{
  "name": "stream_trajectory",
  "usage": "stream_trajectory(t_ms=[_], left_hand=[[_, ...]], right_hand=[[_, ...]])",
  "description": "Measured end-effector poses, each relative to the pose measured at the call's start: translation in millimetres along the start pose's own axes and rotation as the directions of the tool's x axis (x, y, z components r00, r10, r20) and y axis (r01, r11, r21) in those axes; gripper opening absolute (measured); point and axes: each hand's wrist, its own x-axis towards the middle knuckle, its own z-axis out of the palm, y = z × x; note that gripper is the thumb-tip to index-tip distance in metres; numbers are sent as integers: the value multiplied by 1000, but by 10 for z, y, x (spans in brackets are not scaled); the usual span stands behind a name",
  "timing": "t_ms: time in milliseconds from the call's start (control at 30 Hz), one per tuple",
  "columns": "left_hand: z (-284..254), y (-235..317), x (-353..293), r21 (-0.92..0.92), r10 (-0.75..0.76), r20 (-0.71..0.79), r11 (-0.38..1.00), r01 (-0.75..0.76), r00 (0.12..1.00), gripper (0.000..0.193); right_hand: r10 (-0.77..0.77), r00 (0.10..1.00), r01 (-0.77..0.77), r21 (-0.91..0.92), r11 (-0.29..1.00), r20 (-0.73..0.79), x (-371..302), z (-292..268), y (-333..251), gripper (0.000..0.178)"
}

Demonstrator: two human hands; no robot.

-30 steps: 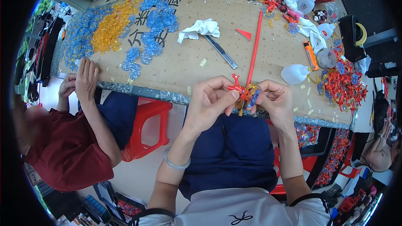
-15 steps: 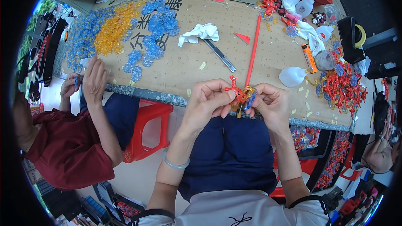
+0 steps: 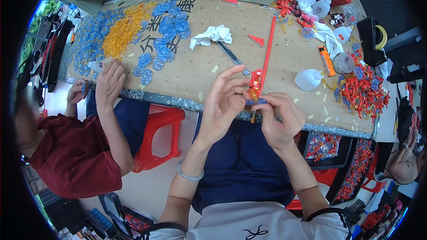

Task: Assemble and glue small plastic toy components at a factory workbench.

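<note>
In front of my lap, at the table's near edge, a small red figurine (image 3: 255,81) stands upright on an amber part and a blue translucent base (image 3: 256,102). My right hand (image 3: 282,115) pinches the base between thumb and fingers. My left hand (image 3: 226,104) is beside the figurine with its fingers spread; the thumb tip is close to the base, and I cannot tell whether it touches. Below the base a thin pointed tip (image 3: 253,116) sticks out, its other end hidden by the right hand.
Behind my hands lie a red stick (image 3: 268,53), a utility knife (image 3: 232,57) and a white cloth (image 3: 211,36). To the right are a squeeze bottle (image 3: 308,80), an orange tube (image 3: 327,61) and piled red figurines (image 3: 364,93). At left, a co-worker (image 3: 75,155) sits by blue pieces (image 3: 91,33) and amber pieces (image 3: 122,33).
The figurine has turned in my grip, and its blue base now lies level beneath it. My left fingers have loosened and spread upward. The co-worker's hand moved right with a white bottle.
</note>
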Motion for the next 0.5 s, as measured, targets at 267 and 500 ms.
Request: stream_trajectory(t_ms=[267, 500], left_hand=[[29, -2, 20, 104, 13, 38, 994, -17, 999, 45], [33, -36, -72, -94, -5, 35, 996, 9, 999, 50]], right_hand=[[-173, 984, 177, -132, 975, 41, -42, -57, 77, 23], [-218, 975, 222, -128, 967, 44, -32, -16, 94, 22]])
